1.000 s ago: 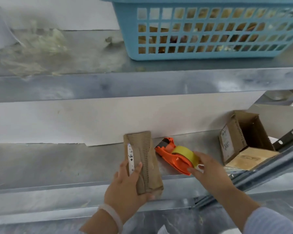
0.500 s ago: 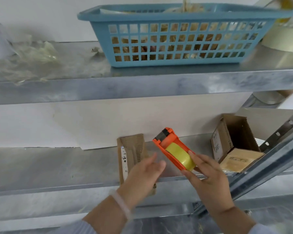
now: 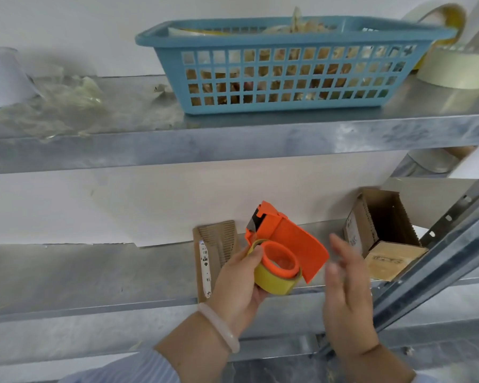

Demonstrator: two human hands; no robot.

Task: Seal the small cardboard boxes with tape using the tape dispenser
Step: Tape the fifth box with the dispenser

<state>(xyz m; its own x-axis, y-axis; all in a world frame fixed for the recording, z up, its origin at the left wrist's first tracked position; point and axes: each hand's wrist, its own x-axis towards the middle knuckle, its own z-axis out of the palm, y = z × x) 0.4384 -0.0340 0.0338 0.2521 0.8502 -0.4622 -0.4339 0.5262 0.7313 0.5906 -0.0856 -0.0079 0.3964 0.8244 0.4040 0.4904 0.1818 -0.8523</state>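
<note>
Right now, your left hand (image 3: pixel 238 283): it grips the orange plastic tape dispenser (image 3: pixel 296 241) from the left, thumb laid over the rim of the roll, fingers wrapped under it.
Your right hand (image 3: pixel 346 297): released, fingers straight and spread, motion-blurred, just to the right of the dispenser and not touching it.
Dispenser: you hold it in the air in front of the lower galvanised metal shelf (image 3: pixel 80 275), blade end up and towards the wall, flat orange side plate turned to the right.
Yellow tape roll (image 3: pixel 271 281): seated on the dispenser's orange hub, at the lower end, against your palm.
Flattened brown corrugated cardboard box (image 3: pixel 221 239): lies flat on the lower shelf behind your left hand, reaching from the back wall to the front edge, a white printed label strip along its left side.
Open brown cardboard box (image 3: pixel 385 217): on its side at the right end of the lower shelf, mouth facing you, one flap lying flat in front, beside the slanted metal upright (image 3: pixel 437 261).
Your left wrist: a pale bracelet (image 3: pixel 221 324) round it.
Upper metal shelf (image 3: pixel 260 139): carries a blue plastic lattice basket (image 3: pixel 288 78) near the middle, crumpled clear plastic film (image 3: pixel 67 103) towards the left end, and a wide pale tape roll (image 3: pixel 459 70) at the right end.
</note>
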